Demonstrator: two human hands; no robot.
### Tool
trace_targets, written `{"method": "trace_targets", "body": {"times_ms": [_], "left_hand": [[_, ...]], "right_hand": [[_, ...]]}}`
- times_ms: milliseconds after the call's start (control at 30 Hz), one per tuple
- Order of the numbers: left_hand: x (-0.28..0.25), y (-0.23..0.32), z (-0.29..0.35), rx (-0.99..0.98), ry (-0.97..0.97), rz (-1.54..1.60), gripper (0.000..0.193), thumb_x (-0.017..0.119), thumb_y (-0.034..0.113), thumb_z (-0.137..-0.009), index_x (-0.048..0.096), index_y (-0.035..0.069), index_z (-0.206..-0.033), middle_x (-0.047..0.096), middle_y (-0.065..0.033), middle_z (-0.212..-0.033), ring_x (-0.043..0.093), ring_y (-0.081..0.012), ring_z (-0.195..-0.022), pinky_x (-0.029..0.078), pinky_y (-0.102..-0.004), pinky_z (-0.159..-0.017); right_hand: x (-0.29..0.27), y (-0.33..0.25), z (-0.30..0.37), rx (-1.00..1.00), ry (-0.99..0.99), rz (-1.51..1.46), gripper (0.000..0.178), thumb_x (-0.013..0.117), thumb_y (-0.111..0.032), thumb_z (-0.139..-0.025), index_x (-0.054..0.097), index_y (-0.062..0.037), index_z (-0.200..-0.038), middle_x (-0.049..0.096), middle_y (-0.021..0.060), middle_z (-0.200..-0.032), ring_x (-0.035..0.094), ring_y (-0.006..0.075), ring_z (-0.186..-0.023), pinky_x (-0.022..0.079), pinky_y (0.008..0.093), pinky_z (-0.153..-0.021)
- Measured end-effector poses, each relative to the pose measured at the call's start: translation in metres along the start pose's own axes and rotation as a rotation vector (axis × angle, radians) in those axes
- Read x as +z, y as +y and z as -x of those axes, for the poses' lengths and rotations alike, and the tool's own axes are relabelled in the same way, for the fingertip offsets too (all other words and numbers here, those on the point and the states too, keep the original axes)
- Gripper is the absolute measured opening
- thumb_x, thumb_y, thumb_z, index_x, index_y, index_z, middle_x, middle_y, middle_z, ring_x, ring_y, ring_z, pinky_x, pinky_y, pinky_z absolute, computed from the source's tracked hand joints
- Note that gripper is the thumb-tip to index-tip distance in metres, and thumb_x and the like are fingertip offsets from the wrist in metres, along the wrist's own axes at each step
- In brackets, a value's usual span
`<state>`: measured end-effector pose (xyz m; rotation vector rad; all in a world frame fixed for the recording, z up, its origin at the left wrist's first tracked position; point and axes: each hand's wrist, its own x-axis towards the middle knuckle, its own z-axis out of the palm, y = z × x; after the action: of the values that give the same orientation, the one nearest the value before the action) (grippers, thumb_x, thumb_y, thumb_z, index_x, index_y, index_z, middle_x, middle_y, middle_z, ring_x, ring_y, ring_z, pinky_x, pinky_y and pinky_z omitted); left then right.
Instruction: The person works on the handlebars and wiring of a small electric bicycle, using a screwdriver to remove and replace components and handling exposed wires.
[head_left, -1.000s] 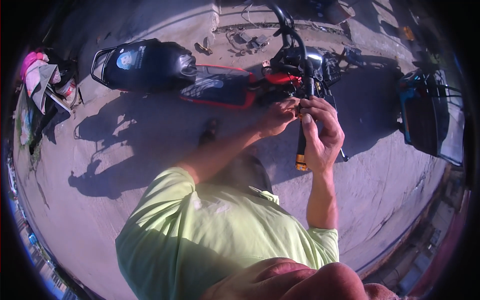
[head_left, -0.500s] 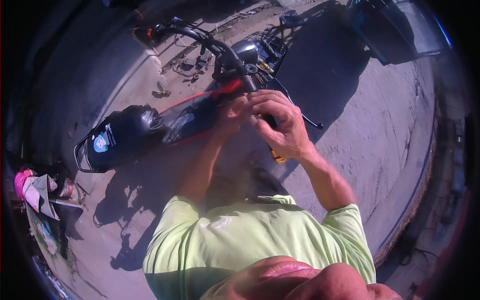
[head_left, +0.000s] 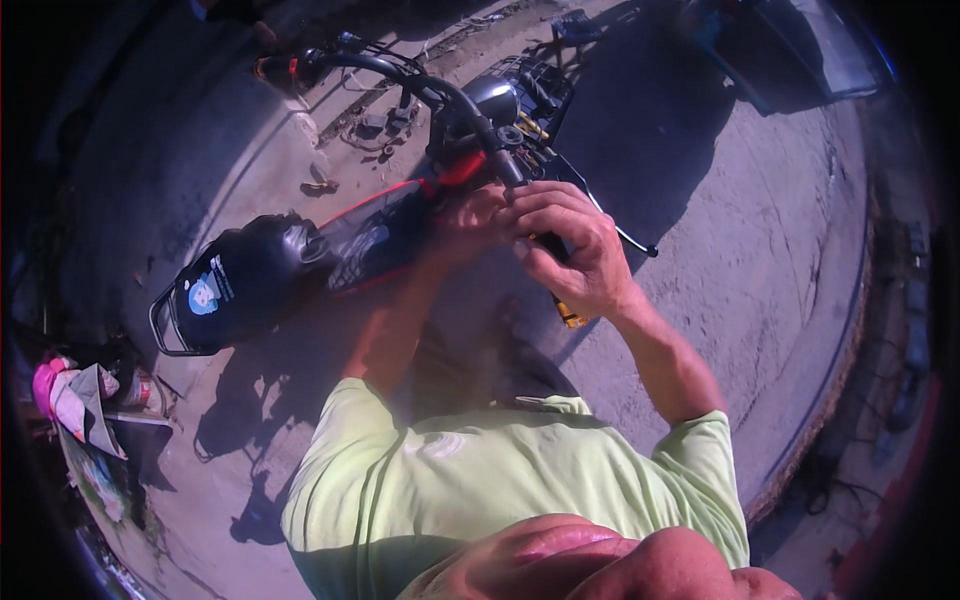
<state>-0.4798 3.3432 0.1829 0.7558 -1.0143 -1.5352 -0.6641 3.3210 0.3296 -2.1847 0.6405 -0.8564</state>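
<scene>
A two-wheeler with a red and black body stands in front of me, its black handlebar (head_left: 450,97) reaching toward my hands. My right hand (head_left: 575,245) is closed around a tool with a yellow and black handle (head_left: 570,315); the tool's working end is hidden behind my fingers. Its fingertips are at the near end of the handlebar. Close beside it, my left hand (head_left: 470,218) is in shade with bent fingers, at the same bar end. What it grips is hidden. A thin brake lever (head_left: 625,232) sticks out past my right hand.
Beyond the headlight (head_left: 495,95) is a black wire basket (head_left: 545,80) with a yellow item (head_left: 532,127) near it. The black seat (head_left: 240,280) lies to the left. Cloths and a pink item (head_left: 48,385) are at far left; a dark vehicle (head_left: 780,55) stands far right.
The handlebar end and both hands have shifted slightly right in the picture. My right hand still grips the yellow and black tool.
</scene>
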Motion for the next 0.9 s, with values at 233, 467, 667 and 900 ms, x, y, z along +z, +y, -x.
{"method": "trace_targets", "body": {"times_ms": [233,467,667,900], "left_hand": [[-0.032,0.008,0.001,0.064,-0.174,-0.043,0.034,0.077,0.012,-0.093,0.068,0.009,-0.126,0.064,-0.0057,-0.13,0.061,-0.0194,-0.123,0.05,-0.0369,-0.104],[-0.032,-0.017,-0.003,0.267,-0.164,-0.451,0.024,0.07,0.009,-0.096,0.069,0.005,-0.12,0.066,-0.0098,-0.129,0.064,-0.0236,-0.121,0.05,-0.0396,-0.106],[-0.027,-0.011,-0.001,0.306,-0.114,-0.56,0.019,0.068,0.006,-0.098,0.067,0.006,-0.118,0.069,-0.0079,-0.118,0.068,-0.0224,-0.113,0.054,-0.0369,-0.099],[-0.038,0.011,-0.007,0.435,-0.242,-0.777,0.017,0.066,0.017,-0.101,0.067,0.005,-0.113,0.07,-0.0108,-0.109,0.069,-0.0309,-0.107,0.054,-0.0418,-0.096]], "right_hand": [[0.005,-0.021,0.001,0.012,0.025,0.083,0.024,0.075,-0.004,-0.08,0.073,-0.0016,-0.103,0.074,0.0116,-0.114,0.068,0.0325,-0.115,0.054,0.042,-0.1],[-0.001,-0.038,0.064,0.722,0.016,-0.117,0.059,0.069,-0.035,-0.096,0.056,0.002,-0.14,0.07,0.0188,-0.123,0.073,0.0252,-0.103,0.061,0.0371,-0.087],[-0.003,-0.013,0.02,1.17,-0.044,-0.893,0.054,0.062,-0.041,-0.104,0.055,0.0017,-0.136,0.073,0.0186,-0.112,0.074,0.0217,-0.083,0.062,0.0335,-0.07],[0.007,-0.013,0.009,1.245,-0.033,-0.644,0.066,0.058,-0.064,-0.101,0.06,-0.0002,-0.118,0.064,0.0062,-0.083,0.064,0.0135,-0.062,0.056,0.0272,-0.057]]}}
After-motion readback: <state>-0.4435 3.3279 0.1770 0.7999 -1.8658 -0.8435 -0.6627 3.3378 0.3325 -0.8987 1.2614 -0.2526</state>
